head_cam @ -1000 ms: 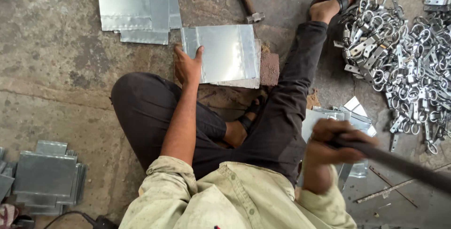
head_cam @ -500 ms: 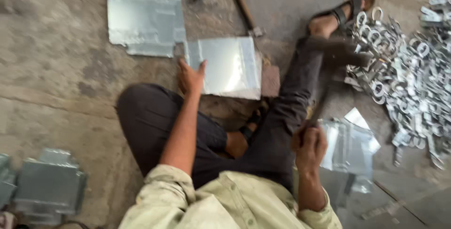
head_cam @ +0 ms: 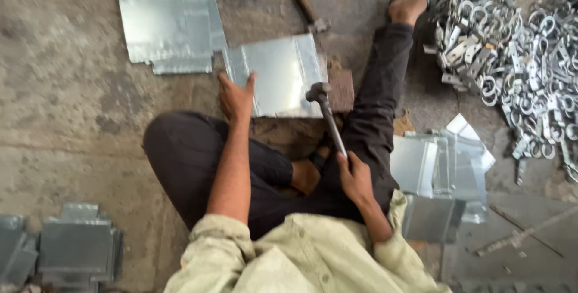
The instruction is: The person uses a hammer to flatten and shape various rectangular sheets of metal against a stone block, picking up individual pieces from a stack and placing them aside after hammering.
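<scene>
Gripping hammer (head_cam: 326, 112) in right hand (head_cam: 355, 177); pinning sheet (head_cam: 278, 75) under spread left hand (head_cam: 236, 95). Risking, likely: struck fingers, sheet slipping.

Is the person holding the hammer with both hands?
No, only the right hand grips the hammer; the left hand presses on the metal sheet.

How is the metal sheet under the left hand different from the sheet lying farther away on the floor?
The left hand presses the near sheet, and the hammer in the right hand is at its edge. The far sheet lies untouched, looks larger and has notched corners. Both are flat, shiny grey metal.
</scene>
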